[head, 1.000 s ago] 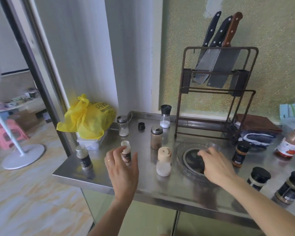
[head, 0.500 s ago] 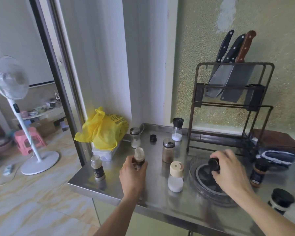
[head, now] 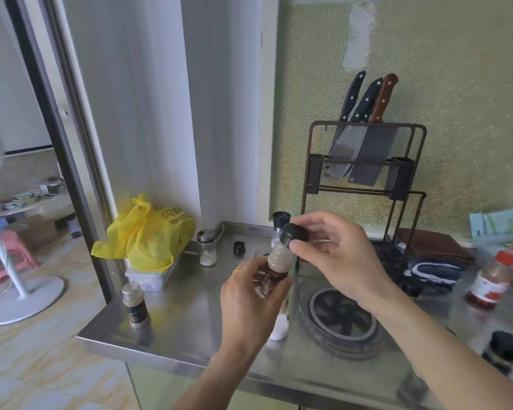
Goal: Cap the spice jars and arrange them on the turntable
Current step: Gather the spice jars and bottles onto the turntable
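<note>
The jar (head: 274, 272) was small and clear, dark spice filling its lower part, its ribbed neck bare, and it stood tilted above the steel counter (head: 187, 318), at 9 o'clock from the turntable (head: 342, 316). The left hand (head: 251, 300) gripped its body from below, fingers curled round it. The right hand (head: 342, 255) pinched a black cap (head: 295, 234) at 1 o'clock, just off the neck.

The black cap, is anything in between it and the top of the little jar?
Nothing visible is. The right hand pinches the black cap tilted just above the bare threaded neck of the jar, which the left hand holds up off the counter. Whether the cap already touches the neck can't be told.
</note>
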`<state>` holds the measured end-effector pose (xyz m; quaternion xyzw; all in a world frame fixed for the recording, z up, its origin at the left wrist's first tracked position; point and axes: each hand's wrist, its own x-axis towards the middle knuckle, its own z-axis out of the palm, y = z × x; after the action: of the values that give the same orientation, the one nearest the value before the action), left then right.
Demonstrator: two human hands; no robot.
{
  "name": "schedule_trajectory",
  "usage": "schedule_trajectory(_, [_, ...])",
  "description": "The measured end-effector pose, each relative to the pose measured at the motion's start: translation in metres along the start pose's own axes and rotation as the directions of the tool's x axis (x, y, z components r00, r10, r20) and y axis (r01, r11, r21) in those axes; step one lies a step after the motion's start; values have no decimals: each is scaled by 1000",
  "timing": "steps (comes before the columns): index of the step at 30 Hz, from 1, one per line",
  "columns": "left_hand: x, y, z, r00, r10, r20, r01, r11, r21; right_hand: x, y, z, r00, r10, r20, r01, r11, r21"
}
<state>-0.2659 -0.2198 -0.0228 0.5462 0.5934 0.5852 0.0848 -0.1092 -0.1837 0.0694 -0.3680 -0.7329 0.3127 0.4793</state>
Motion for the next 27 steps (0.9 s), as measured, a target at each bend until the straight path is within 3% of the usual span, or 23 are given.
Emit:
schedule_trajectory(4, [-18, 16, 14, 997, 58, 50, -57, 998, -35, -10, -1, -26, 998, 5, 61, 1, 994, -109])
schedule_trajectory(11, [-46, 34, 44, 980, 125, 156, -120, 992, -41, -30, -4, -89, 945, 117, 305, 1, 933, -359])
schedule_trajectory(17, [-73, 40, 71, 956, 123, 265, -111, 992, -61, -49, 16, -109, 937, 223, 268, 1, 767, -642])
schedule_trajectory(21, [-85, 40, 87, 947, 120, 299, -106, 992, -64, -61, 29, -122, 876, 284, 390, 36, 768, -640])
schedule_trajectory(25, [-92, 38, 97, 938, 127, 321, -120, 992, -41, -67, 34, -125, 890, 321, 324, 26, 673, -739])
schedule_trajectory(27, [-94, 34, 101, 937, 125, 327, -125, 992, -21, -71, 37, -127, 876, 327, 355, 32, 695, -718])
